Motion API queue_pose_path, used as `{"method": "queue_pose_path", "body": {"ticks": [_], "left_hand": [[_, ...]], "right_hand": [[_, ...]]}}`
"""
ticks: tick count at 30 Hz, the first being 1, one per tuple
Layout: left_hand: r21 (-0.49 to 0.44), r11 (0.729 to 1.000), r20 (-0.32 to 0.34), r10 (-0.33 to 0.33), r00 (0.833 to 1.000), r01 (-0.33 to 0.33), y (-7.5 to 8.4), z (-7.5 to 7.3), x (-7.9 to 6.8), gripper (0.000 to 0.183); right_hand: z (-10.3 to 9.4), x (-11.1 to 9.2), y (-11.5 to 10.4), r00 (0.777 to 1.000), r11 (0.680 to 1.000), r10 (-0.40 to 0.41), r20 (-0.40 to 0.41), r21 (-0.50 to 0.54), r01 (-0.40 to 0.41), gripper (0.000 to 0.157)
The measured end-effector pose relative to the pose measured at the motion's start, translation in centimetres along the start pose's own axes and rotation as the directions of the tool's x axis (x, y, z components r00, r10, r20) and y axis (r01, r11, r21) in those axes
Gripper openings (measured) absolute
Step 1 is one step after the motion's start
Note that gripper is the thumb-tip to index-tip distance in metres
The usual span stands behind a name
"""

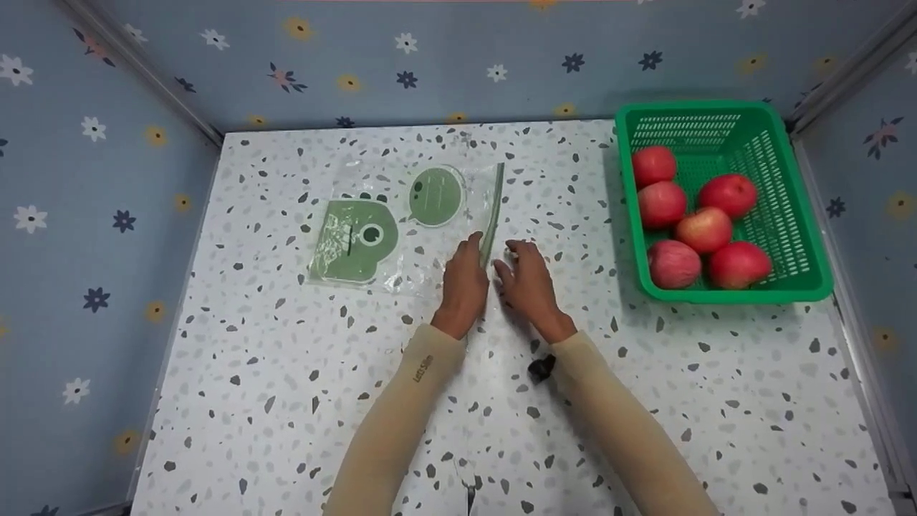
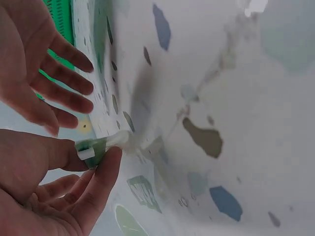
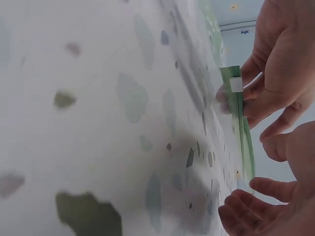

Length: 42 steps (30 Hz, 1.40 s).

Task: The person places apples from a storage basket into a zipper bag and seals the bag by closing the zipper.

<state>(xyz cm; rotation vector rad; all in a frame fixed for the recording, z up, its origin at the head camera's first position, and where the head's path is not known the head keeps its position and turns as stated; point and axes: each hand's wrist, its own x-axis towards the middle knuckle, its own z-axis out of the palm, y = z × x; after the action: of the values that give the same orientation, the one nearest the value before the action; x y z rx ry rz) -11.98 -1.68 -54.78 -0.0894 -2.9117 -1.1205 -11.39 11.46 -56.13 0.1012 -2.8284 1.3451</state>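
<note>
A clear zip-lock bag [image 1: 358, 244] with a green dinosaur print lies flat on the speckled table, its green zip edge [image 1: 498, 190] toward the right. My left hand [image 1: 464, 287] pinches the near end of that edge between thumb and fingers. In the left wrist view, the green strip [image 2: 93, 153] with its white tab shows between the fingertips. My right hand [image 1: 529, 287] is just right of the edge, fingers loosely bent and holding nothing. The right wrist view shows the zip strip [image 3: 236, 105] standing a little off the tabletop, with the right fingers [image 3: 246, 211] apart from it.
A green plastic basket [image 1: 630, 247] stands at the right, holding several red apples [image 1: 706, 229]. A small black object [image 1: 541, 368] is beside the right sleeve. Flower-patterned panels [image 1: 458, 64] border the table at the back and both sides.
</note>
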Motion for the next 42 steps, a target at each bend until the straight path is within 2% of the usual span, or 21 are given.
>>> {"method": "queue_pose_path", "body": {"ticks": [3,6,12,15,21,29,34,39,42], "left_hand": [[-0.016,1.0,-0.009,0.02,1.0,-0.02,0.3,0.1,-0.4,0.045],[-0.013,0.999,-0.018,0.035,0.999,-0.036,0.6,0.3,-0.7,0.039],[-0.001,0.998,-0.023,0.055,0.998,-0.055,0.8,0.6,-0.9,0.034],[-0.039,0.998,-0.006,0.05,0.999,-0.05,0.8,0.6,-0.9,0.036],[-0.129,0.991,0.024,0.042,0.999,-0.038,0.6,0.5,-0.8,0.043],[-0.125,0.992,0.065,0.007,0.998,0.001,0.1,-0.3,0.4,0.045],[-0.192,0.98,0.107,-0.032,0.994,0.053,-0.2,-1.1,1.5,0.047],[-0.275,0.953,0.144,-0.086,0.986,0.123,-0.3,-1.7,1.9,0.04],[-0.358,0.919,0.151,-0.118,0.981,0.166,-0.2,-2.1,1.8,0.033]], "right_hand": [[0.0,0.2,0.0,0.999,0.993,0.034,-0.003,0.116,-0.033,0.042],[0.0,0.3,0.0,0.998,0.981,0.067,0.004,0.183,-0.066,0.041],[0.0,0.5,0.1,0.992,0.968,0.124,0.025,0.217,-0.126,0.038],[0.0,0.6,0.3,0.99,0.962,0.135,0.031,0.236,-0.138,0.036],[0.0,0.9,0.7,0.991,0.956,0.13,-0.012,0.268,-0.122,0.035],[0.1,0.8,0.7,0.993,0.965,0.114,-0.025,0.239,-0.105,0.035],[0.0,0.7,0.8,0.995,0.966,0.095,-0.042,0.246,-0.082,0.033],[-0.1,0.7,1.0,0.993,0.963,0.102,-0.061,0.255,-0.083,0.032],[-0.2,0.8,1.1,0.989,0.957,0.133,-0.061,0.266,-0.112,0.032]]}}
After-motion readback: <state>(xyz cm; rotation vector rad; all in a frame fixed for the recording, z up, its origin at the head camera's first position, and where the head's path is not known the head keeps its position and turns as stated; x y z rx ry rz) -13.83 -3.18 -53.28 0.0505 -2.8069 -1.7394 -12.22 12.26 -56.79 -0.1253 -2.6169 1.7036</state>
